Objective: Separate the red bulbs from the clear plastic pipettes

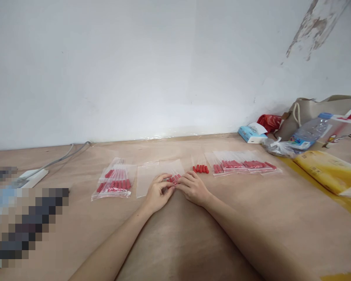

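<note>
My left hand (158, 194) and my right hand (195, 189) meet at the near edge of a clear zip bag (172, 165), both with fingers pinched on it. Inside this bag lie several glass droppers with red rubber bulbs, partly hidden by my fingers. A flat clear bag (145, 178) lies just to the left. Right of my right hand is a row of loose red-bulbed droppers (201, 169), bulbs toward me. Filled bags of droppers (114, 185) overlap further left, and more filled bags (245, 165) lie in a row to the right.
At the right are a blue tissue box (251, 134), a plastic bottle (312, 128), a paper bag (307, 107) and a yellow wipes pack (329, 171). A white power strip (33, 178) with a grey cable lies at the left. A white wall borders the table's back.
</note>
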Demonstrator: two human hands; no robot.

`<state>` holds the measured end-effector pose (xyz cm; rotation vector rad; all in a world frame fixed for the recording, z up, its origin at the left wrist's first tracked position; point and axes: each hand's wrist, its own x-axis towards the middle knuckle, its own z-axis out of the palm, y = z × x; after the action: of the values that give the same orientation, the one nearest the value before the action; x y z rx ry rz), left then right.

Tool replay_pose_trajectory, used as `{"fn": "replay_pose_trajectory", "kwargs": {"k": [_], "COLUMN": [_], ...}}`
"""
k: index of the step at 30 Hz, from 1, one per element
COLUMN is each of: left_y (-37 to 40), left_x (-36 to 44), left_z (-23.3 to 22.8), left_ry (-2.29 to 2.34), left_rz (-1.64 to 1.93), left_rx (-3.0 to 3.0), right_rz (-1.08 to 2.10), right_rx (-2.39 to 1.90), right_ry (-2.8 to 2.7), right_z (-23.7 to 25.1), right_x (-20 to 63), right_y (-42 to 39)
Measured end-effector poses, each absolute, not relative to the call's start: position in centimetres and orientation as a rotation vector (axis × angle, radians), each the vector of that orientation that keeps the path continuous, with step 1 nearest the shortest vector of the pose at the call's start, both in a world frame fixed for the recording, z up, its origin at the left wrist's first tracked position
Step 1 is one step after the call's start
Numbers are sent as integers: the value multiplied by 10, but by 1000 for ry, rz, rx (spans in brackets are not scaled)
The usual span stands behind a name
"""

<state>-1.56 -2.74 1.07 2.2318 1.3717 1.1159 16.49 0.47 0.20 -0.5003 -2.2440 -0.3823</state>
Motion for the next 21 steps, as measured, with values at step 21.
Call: {"fn": "replay_pose_trajectory", "kwargs": {"k": [21], "left_y": [-29], "left_x": [-12], "left_z": [8], "left_ry": [1498], "left_rz": [1357], "left_rx": [2061], "right_rz": [-390], "right_rx": [-620], "right_ry": [-2358], "right_z": [-2], "right_x": [149], "right_y": [-7]}}
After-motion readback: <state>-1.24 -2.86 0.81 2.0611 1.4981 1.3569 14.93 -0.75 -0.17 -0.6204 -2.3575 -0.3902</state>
